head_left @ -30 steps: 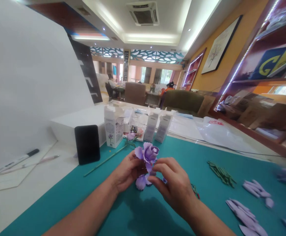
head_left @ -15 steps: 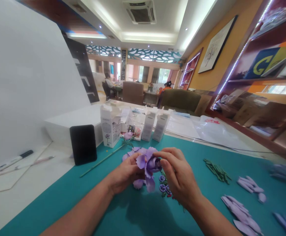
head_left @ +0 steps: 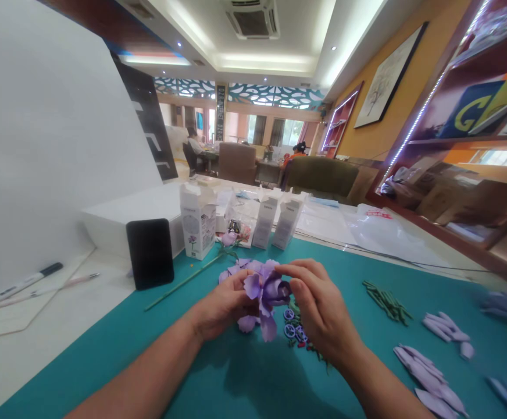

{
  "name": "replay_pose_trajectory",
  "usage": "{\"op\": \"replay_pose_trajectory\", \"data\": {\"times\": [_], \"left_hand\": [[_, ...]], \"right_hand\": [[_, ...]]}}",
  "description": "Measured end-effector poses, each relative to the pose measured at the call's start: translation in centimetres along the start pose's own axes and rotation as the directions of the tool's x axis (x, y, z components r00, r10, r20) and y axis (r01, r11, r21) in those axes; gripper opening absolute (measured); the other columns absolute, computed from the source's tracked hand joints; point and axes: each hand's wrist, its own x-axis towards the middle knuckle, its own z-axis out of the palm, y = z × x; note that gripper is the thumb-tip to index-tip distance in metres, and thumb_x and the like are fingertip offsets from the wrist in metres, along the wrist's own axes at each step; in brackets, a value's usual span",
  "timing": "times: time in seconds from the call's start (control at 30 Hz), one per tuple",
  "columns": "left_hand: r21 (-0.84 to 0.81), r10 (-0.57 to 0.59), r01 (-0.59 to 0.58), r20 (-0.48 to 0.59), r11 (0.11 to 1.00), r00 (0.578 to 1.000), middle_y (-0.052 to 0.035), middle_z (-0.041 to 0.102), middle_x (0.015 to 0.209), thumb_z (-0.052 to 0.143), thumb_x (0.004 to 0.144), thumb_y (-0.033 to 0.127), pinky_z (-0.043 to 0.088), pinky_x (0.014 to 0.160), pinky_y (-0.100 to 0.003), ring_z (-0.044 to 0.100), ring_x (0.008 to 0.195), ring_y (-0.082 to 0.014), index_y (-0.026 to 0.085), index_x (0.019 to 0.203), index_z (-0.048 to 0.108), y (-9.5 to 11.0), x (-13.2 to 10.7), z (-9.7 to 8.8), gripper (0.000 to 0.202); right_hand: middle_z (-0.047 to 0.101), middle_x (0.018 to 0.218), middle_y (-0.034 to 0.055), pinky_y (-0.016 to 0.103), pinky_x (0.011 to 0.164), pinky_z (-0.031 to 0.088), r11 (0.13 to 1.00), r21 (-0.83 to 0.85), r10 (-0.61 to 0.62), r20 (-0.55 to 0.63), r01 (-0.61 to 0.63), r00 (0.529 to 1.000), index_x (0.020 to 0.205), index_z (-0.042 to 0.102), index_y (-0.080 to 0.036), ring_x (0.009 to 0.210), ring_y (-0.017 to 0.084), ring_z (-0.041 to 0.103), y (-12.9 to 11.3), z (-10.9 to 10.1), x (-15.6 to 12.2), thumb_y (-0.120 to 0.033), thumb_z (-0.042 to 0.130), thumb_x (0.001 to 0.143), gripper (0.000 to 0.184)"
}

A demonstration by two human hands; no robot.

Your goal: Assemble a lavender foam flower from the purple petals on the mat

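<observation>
A purple toy flower (head_left: 266,291) made of petal pieces is held just above the teal mat (head_left: 358,279). My left hand (head_left: 221,302) grips it from the left, fingers wrapped round its underside. My right hand (head_left: 317,305) pinches the bloom's right side with thumb and fingers. Small round purple pieces (head_left: 292,331) lie on the mat just below the flower. A finished purple flower on a long green stem (head_left: 192,274) lies behind my hands.
Loose purple petals (head_left: 428,378) and green stick pieces (head_left: 386,301) lie on the right of the mat. Three white cartons (head_left: 199,221) stand at the back, beside a black block (head_left: 150,254). Pens (head_left: 22,284) lie at the left. People sit far back.
The flower went from upright to tipped over toward the right and lower. My right hand rose from its base to the bloom, uncovering the small round pieces on the mat.
</observation>
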Motion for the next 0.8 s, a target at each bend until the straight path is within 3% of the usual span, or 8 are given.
{"op": "replay_pose_trajectory", "data": {"times": [0.17,0.27,0.37,0.47,0.6,0.8], "left_hand": [[-0.037,0.062,-0.065,-0.084,0.997,0.995,-0.0025,0.068,0.072,0.077,0.062,0.016,0.047,0.059,-0.024,0.062,0.063,-0.0148,0.018,0.077,0.064,0.8,0.3,-0.9,0.02],[-0.105,0.116,-0.131,-0.133,0.986,0.984,-0.0028,0.069,0.076,0.078,0.06,0.016,0.049,0.063,-0.026,0.062,0.064,-0.0148,0.018,0.082,0.065,1.2,0.6,-1.4,0.026],[-0.142,0.121,-0.145,-0.169,0.979,0.978,-0.0016,0.067,0.074,0.077,0.061,0.017,0.049,0.063,-0.025,0.061,0.064,-0.0143,0.019,0.084,0.064,1.4,0.7,-1.7,0.026],[-0.166,0.107,-0.138,-0.183,0.976,0.977,-0.0017,0.067,0.074,0.075,0.065,0.017,0.05,0.065,-0.026,0.063,0.068,-0.0152,0.018,0.084,0.064,1.4,0.6,-1.7,0.023],[-0.189,0.105,-0.135,-0.163,0.973,0.981,-0.0032,0.069,0.078,0.075,0.066,0.017,0.051,0.066,-0.026,0.064,0.07,-0.016,0.018,0.086,0.065,1.3,0.4,-1.6,0.023],[-0.181,0.099,-0.115,-0.099,0.977,0.99,-0.0021,0.069,0.075,0.075,0.067,0.017,0.05,0.062,-0.023,0.063,0.065,-0.0136,0.017,0.086,0.063,1.1,0.3,-1.5,0.022]], "right_hand": [[0.062,0.096,0.0079,0.035,0.077,0.048,0.994,0.042,0.101,-0.039,-0.1,0.994,0.103,0.062,-0.021,0.093,0.021,0.056,1.0,0.2,0.2,-0.025,0.038,0.096,0.025],[0.063,0.09,0.0062,0.034,0.074,0.047,0.99,-0.078,0.12,0.087,-0.114,0.989,0.096,0.062,-0.02,0.086,0.02,0.057,2.0,0.9,-0.1,-0.02,0.044,0.093,0.018],[0.066,0.085,0.0036,0.032,0.068,0.045,0.975,-0.217,0.104,0.31,-0.036,0.945,0.09,0.062,-0.02,0.081,0.021,0.057,3.0,2.0,-0.9,-0.012,0.057,0.084,0.011],[0.067,0.082,0.0029,0.03,0.064,0.041,0.943,-0.321,0.071,0.46,0.091,0.885,0.088,0.063,-0.02,0.078,0.022,0.058,3.4,3.4,-1.8,-0.011,0.068,0.075,0.017],[0.066,0.079,0.0036,0.03,0.058,0.033,0.881,-0.419,0.014,0.49,0.221,0.871,0.082,0.061,-0.019,0.075,0.021,0.056,3.3,4.9,-2.6,-0.015,0.07,0.074,0.012],[0.063,0.071,0.0011,0.03,0.058,0.025,0.833,-0.491,0.03,0.499,0.253,0.866,0.071,0.059,-0.02,0.069,0.017,0.052,3.7,6.2,-3.2,-0.016,0.064,0.082,0.012]]}}
